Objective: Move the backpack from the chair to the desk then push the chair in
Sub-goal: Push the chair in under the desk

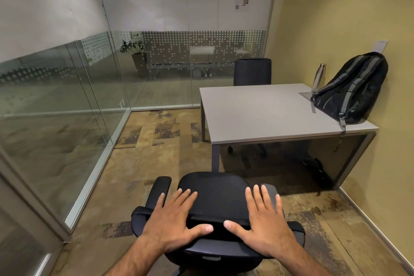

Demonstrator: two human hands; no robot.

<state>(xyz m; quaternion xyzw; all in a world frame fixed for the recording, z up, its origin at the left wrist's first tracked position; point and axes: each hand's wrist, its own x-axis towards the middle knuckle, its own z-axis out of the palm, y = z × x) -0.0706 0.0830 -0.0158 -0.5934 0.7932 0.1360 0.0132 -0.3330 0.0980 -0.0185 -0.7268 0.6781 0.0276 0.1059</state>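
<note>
A black backpack [354, 89] with grey stripes leans against the yellow wall on the right end of the grey desk [264, 114]. A black office chair [218, 190] with armrests stands in front of me, short of the desk's near edge, its seat bare. My left hand [173, 222] lies flat on the top of the chair's backrest, fingers spread. My right hand [264, 219] rests the same way on the backrest's right side. Neither hand curls around anything.
A steel bottle [318, 77] stands on the desk beside the backpack. A second black chair [252, 71] sits at the desk's far side. Glass partitions [67, 107] run along the left and back. Patterned carpet [156, 152] lies between chair and desk.
</note>
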